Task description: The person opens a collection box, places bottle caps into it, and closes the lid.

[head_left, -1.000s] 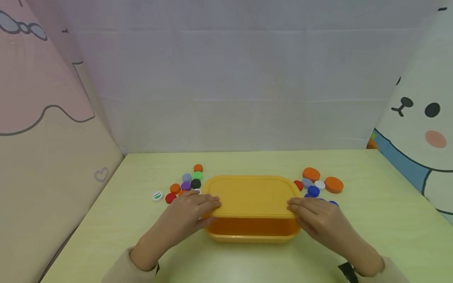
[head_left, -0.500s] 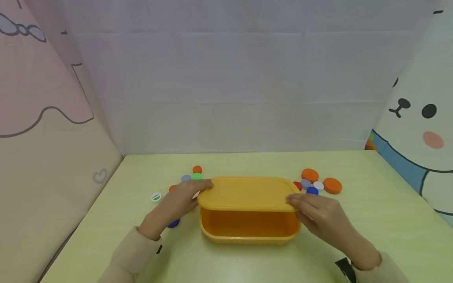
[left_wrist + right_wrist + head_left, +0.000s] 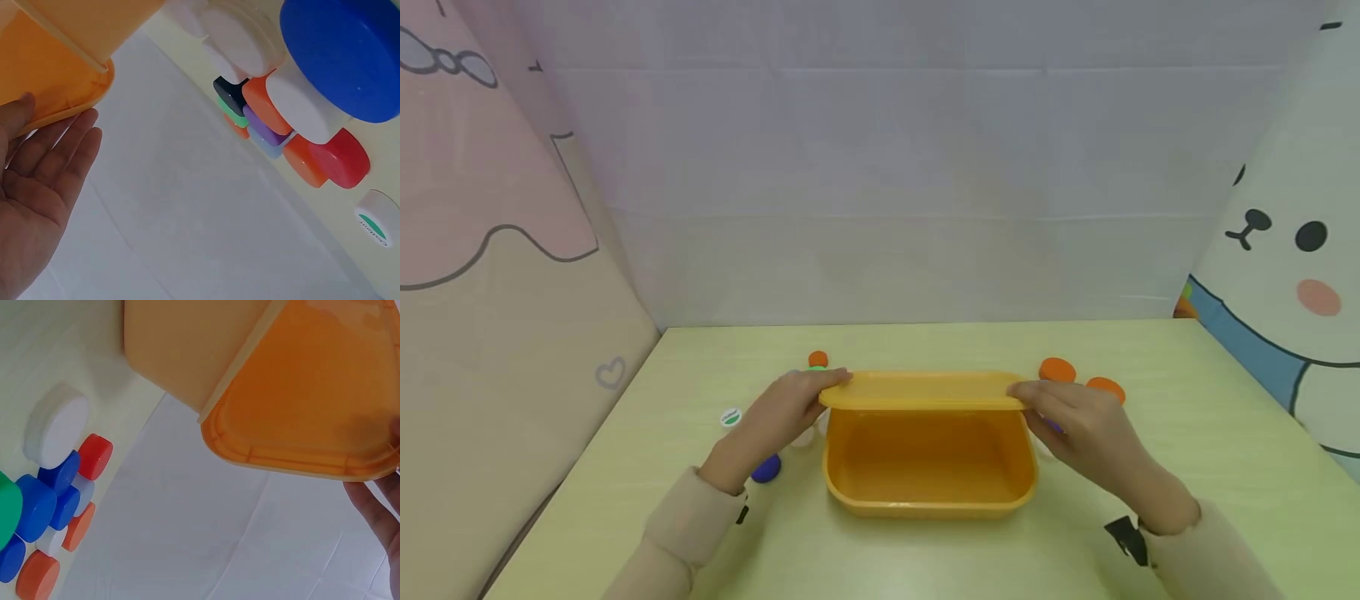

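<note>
An orange-yellow plastic box [image 3: 931, 507] with rounded corners stands mid-table, its inner walls and bottom in view from the front. Over its back part, the matching lid [image 3: 925, 391] is tilted up. My left hand [image 3: 778, 410] grips the lid's left end, thumb on the underside and fingers behind, as the left wrist view shows. At the other end, my right hand [image 3: 1090, 425] pinches the lid's right edge. In the right wrist view only some fingers [image 3: 373, 512] appear, against the lid's rim. Whether the lid's back edge touches the box is hidden.
Left of the box lie several bottle caps, among them a dark blue cap [image 3: 766, 468], a white cap with green print [image 3: 731, 417] and a red cap [image 3: 342, 159]. More caps lie on the right, including an orange cap [image 3: 1057, 369] and a green cap [image 3: 7, 509].
The lid's front edge has swung up and back, baring more of the box's inside. My left hand has shifted back along the lid's left end, and my right hand has risen with it.
</note>
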Demonstrator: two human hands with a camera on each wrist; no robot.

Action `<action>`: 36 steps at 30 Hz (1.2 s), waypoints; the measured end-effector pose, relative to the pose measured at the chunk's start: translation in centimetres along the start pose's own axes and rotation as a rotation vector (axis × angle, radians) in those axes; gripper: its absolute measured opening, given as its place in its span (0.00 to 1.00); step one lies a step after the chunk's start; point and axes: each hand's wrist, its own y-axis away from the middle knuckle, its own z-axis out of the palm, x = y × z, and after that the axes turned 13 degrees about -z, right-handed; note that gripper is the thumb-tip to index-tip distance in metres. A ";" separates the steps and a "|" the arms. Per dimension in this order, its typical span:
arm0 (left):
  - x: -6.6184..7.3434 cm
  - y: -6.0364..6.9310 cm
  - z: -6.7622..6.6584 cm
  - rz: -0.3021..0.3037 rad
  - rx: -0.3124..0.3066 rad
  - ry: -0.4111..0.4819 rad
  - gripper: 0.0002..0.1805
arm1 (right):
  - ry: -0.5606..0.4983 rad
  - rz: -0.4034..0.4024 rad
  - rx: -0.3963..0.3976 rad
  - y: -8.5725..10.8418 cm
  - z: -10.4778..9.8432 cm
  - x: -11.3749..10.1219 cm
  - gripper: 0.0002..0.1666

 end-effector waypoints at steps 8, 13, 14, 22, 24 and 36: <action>0.0 -1.6 -0.2 -0.082 -0.004 0.050 0.15 | -0.054 0.057 -0.077 -0.4 0.4 1.9 0.24; -0.3 -2.7 -0.1 -0.135 -0.010 0.094 0.10 | -0.104 0.123 -0.124 -0.5 0.9 3.2 0.28; -0.4 -3.0 0.0 -0.135 -0.002 0.095 0.09 | -0.111 0.131 -0.124 -0.6 1.0 3.5 0.28; -1.0 -4.5 0.6 -0.178 0.022 0.176 0.07 | -0.177 0.187 -0.117 -0.8 2.4 5.7 0.15; -1.1 -4.7 0.7 -0.193 0.022 0.203 0.09 | -0.193 0.222 -0.142 -0.7 2.9 6.3 0.17; -2.0 -6.0 2.3 -0.332 -0.050 0.229 0.10 | -0.300 0.379 -0.308 -0.6 5.6 9.0 0.15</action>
